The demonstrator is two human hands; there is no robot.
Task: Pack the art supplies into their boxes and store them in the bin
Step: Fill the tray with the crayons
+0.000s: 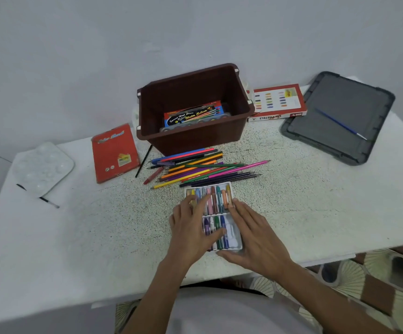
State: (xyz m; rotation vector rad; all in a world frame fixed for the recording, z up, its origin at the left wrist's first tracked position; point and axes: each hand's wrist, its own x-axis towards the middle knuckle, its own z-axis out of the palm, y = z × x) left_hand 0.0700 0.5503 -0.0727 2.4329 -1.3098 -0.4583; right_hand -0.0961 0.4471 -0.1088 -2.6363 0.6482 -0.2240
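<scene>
A white tray of oil pastels [216, 201] lies near the table's front edge. My left hand [191, 230] rests flat on its left half, fingers spread over the pastels. My right hand [256, 235] lies flat along the tray's right edge, thumb at the near corner. Behind the tray lies a loose pile of coloured pencils [203, 168]. The brown bin [219, 138] stands at the back centre with a water colour box [194, 114] inside. A red pencil box [115, 153] lies left of the bin, and the red oil pastel box [279, 101] lies to its right.
The grey bin lid [335, 116] lies at the back right with a blue paintbrush [340, 124] on it. A white paint palette [42, 167] sits at the far left over a thin black brush [48, 201]. Patterned floor [376, 280] shows past the table's front right edge.
</scene>
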